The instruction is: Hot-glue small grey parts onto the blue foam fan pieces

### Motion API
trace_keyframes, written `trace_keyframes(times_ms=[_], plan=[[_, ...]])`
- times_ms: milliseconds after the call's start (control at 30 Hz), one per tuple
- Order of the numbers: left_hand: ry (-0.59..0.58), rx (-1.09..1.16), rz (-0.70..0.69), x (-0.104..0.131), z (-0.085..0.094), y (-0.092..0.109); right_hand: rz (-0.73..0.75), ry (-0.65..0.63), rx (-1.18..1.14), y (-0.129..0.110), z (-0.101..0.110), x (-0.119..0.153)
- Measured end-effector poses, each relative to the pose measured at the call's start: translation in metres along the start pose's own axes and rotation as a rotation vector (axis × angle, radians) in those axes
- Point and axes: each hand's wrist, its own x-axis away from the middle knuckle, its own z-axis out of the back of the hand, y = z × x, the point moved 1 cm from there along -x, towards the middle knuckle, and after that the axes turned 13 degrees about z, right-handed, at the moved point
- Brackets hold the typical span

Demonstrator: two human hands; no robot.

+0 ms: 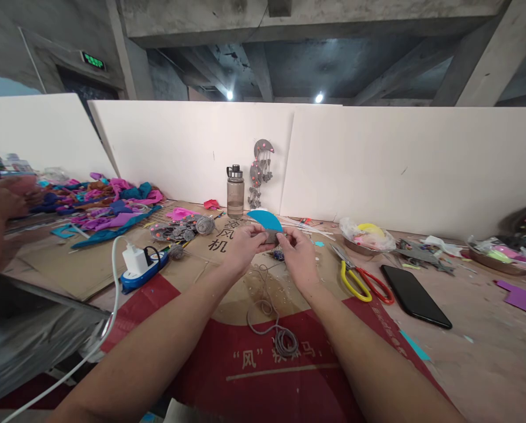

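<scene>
Both my hands meet over the middle of the cardboard. Between my fingertips is a small grey piece [272,237], partly hidden by the fingers. A blue curved piece [266,220] rises just behind it, its lower edge at my fingers. My left hand [246,245] pinches the grey piece from the left, and my right hand [298,254] closes on its right side. Grey yarn [285,342] hangs down below my hands and lies coiled on the red part of the cardboard.
Scissors [363,281] and a black phone [416,295] lie right. A bottle [235,192] stands behind. Left are a power strip [144,271], a yarn ball [205,224] and felt scraps [113,202]. Another person's hand [7,197] is at the far left. Bowls [368,245] sit back right.
</scene>
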Motion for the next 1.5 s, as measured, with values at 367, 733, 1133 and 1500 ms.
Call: trace_keyframes(times_ms=[367,733,1133,1500], plan=[[-0.098,-0.025,-0.016,0.003,0.001,0.003,-0.061,0.012,-0.117,-0.006,0.004,-0.001],[-0.134,0.065,0.105,-0.004,0.011,0.007,-0.111,-0.089,-0.308,0.002,0.003,-0.005],[-0.015,0.066,0.051,-0.006,0.015,0.006,-0.072,-0.048,-0.189,0.007,0.001,-0.003],[-0.094,-0.011,0.021,-0.005,0.011,0.005,-0.163,0.026,-0.204,0.011,0.003,-0.006]])
